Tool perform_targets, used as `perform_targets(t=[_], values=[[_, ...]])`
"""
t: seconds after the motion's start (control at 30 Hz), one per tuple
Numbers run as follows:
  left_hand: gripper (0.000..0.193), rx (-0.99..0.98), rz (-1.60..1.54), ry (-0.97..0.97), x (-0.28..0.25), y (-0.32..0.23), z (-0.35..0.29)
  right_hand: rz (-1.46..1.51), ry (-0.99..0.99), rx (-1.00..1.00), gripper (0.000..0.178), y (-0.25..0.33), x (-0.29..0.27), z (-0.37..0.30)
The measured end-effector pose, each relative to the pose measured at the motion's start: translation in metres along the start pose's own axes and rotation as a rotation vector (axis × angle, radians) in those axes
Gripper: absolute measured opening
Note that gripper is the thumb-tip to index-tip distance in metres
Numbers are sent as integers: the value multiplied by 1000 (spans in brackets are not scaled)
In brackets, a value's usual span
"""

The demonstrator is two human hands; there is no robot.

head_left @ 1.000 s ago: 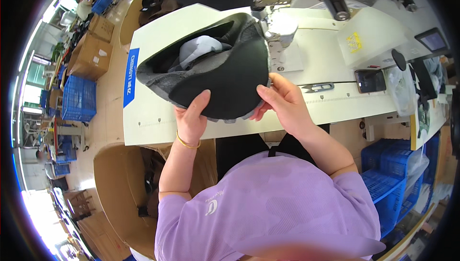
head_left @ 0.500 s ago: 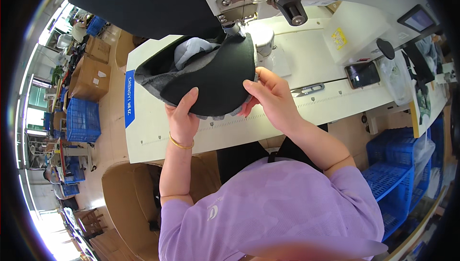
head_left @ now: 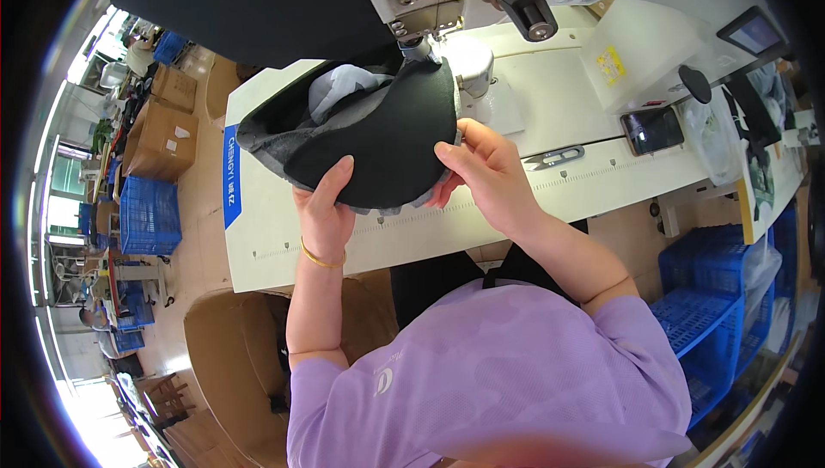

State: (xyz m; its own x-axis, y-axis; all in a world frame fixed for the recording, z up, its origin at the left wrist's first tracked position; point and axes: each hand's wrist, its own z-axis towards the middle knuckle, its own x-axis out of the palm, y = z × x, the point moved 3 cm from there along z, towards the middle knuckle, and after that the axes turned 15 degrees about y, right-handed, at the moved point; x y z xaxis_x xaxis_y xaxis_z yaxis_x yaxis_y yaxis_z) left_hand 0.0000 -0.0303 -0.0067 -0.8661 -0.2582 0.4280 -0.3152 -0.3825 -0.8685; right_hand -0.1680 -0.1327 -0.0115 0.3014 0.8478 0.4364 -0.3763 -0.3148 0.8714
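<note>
A dark cap [head_left: 378,146] with a smooth black curved brim and grey fabric along its edges is held over the table, its far right edge under the presser foot of a sewing machine [head_left: 419,48]. My left hand [head_left: 325,210] grips the near left of the brim, thumb on top and fingers hidden beneath. At the brim's right edge, my right hand [head_left: 485,167] pinches the cap between thumb and fingers. Inside the cap's hollow shows a pale grey, patterned piece of fabric [head_left: 339,88].
On the white sewing table [head_left: 326,255] lie thread snips [head_left: 554,158] and a phone [head_left: 651,133]. A large black panel [head_left: 249,8] hangs at the upper left. Blue crates [head_left: 700,305] stand at right; a cardboard box [head_left: 228,356] sits below the table's left side.
Both hands keep their grip. The cap and left hand have shifted very slightly left; otherwise little differs.
</note>
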Motion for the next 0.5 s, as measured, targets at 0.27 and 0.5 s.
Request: perform_targets(t=[0.27, 0.5], values=[[26, -35, 8, -1, 3, 1, 1, -5, -27, 13, 21, 1, -4, -1], [30, -101, 62, 60, -8, -4, 3, -4, -3, -1, 24, 1, -2, 3]])
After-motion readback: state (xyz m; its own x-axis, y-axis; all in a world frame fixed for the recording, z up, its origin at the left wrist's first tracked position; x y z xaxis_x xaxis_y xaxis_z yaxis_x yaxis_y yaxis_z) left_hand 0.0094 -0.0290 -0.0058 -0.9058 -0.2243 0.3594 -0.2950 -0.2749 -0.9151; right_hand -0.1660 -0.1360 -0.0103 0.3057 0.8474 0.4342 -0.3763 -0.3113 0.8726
